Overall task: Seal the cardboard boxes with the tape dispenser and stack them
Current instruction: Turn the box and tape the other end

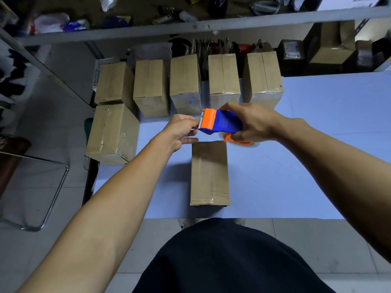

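Above the table (296,144), right hand (254,125) grips the tape dispenser (220,122); left hand (182,130) pinches at its toothed edge, likely freeing the tape end. Cardboard box (209,172) lies just below, near the table's front edge. Sealing step; next, probably lower the tape onto its seam.

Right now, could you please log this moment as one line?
right hand: holds tape dispenser | left hand: pinches tape end | box: below, untaped

Two bare forearms, no sleeves showing, no watch, rings or bands at the wrists. Left hand (182,130) and right hand (251,123) ungloved. Near the bottom edge, a plain black garment (228,261), rounded in outline, without print or markings.
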The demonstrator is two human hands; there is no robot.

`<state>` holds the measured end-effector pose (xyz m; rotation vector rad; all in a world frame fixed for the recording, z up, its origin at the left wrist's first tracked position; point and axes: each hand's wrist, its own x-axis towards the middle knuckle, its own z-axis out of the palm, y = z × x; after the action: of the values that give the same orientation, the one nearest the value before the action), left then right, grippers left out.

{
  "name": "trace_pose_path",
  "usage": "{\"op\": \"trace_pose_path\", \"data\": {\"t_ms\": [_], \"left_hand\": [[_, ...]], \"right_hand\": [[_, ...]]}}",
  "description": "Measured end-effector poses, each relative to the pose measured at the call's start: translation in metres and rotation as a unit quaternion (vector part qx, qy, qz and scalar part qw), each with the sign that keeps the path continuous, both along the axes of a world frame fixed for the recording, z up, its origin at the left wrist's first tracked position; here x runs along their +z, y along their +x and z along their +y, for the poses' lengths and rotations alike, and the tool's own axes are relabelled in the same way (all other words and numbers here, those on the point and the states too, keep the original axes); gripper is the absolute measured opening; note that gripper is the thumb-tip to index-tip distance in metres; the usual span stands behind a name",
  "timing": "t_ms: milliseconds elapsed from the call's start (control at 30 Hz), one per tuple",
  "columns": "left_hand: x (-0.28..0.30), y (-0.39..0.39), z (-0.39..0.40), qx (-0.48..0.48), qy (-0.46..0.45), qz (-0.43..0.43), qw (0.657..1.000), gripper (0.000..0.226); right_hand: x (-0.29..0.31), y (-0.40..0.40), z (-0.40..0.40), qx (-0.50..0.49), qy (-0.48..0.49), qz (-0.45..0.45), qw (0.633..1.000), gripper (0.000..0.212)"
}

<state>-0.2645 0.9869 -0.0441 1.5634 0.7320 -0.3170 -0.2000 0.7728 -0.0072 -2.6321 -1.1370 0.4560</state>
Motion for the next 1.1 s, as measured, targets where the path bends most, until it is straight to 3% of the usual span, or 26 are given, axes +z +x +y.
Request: {"op": "trace_pose_path", "data": {"t_ms": [200, 300, 733, 1100], "left_hand": [[-0.006, -0.011, -0.007, 0.055, -0.005, 0.027, 0.998, 0.008], [-0.012, -0.019, 0.011, 0.103, 0.002, 0.013, 0.995, 0.01], [-0.04, -0.042, 0.015, 0.063, 0.033, 0.0, 0.997, 0.006], [-0.058, -0.047, 0.011, 0.112, 0.035, -0.005, 0.993, 0.007]], "right_hand": [[-0.009, -0.009, -0.012, -0.003, 0.029, 0.027, 0.999, 0.063], [-0.006, -0.005, -0.025, -0.025, -0.005, 0.01, 1.0, 0.066], [-0.025, 0.003, -0.033, -0.02, -0.083, -0.023, 0.996, 0.074], [-0.029, 0.002, -0.027, -0.005, -0.092, -0.013, 0.996, 0.075]]}}
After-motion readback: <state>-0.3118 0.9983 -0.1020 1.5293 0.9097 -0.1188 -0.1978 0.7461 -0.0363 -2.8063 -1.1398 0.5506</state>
